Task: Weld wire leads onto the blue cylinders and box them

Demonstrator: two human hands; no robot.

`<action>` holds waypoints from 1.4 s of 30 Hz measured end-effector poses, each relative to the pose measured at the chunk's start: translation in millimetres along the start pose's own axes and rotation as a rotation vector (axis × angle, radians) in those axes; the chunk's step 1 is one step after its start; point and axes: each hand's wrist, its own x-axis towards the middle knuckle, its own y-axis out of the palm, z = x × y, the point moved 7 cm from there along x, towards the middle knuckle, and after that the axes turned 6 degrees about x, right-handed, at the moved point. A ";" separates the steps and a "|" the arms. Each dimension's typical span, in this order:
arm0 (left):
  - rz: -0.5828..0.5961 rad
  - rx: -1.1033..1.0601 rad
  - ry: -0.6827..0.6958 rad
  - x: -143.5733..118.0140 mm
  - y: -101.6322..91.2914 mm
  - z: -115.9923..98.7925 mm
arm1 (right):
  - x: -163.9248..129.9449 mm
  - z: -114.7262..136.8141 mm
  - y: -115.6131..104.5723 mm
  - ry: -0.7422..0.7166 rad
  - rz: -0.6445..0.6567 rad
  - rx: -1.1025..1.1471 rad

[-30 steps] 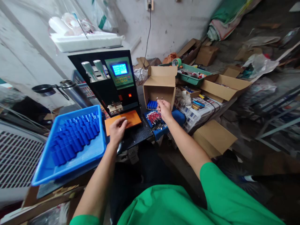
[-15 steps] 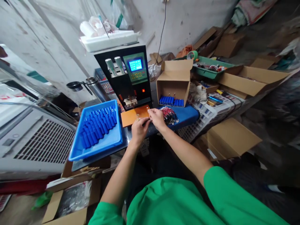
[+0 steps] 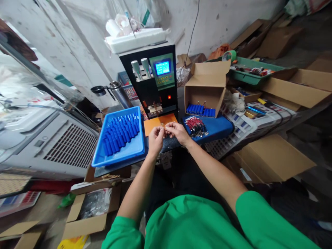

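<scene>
1. Both arms are bare from the short green sleeves down and reach forward, away from the body.
2. The forearms come closer to each other toward the wrists, so the two hands meet in front of the chest.
3. The left hand [image 3: 155, 135] is curled, with the back of the hand up and the fingertips pinched together.
4. The right hand [image 3: 177, 132] is also curled, and its fingertips touch those of the left hand.
5. What the fingers pinch is too small to tell.

Cluttered workshop: spot-welding machine [image 3: 155, 83], cardboard boxes [image 3: 207, 86], parts trays [image 3: 119, 138].
</scene>
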 end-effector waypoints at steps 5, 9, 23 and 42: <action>-0.010 -0.065 -0.026 -13.2 -1.1 4.9 | -5.4 -4.2 6.8 -0.035 0.011 -0.067; -0.020 -0.015 -0.014 -20.2 -13.3 9.1 | -6.4 -8.7 3.9 -0.032 0.000 -0.150; 0.212 1.658 0.019 39.0 -172.3 34.1 | -11.9 -27.8 -28.3 0.000 -0.125 -0.171; -0.203 0.451 0.069 47.9 -121.5 10.3 | -6.9 -23.6 -45.3 0.002 -0.201 -0.094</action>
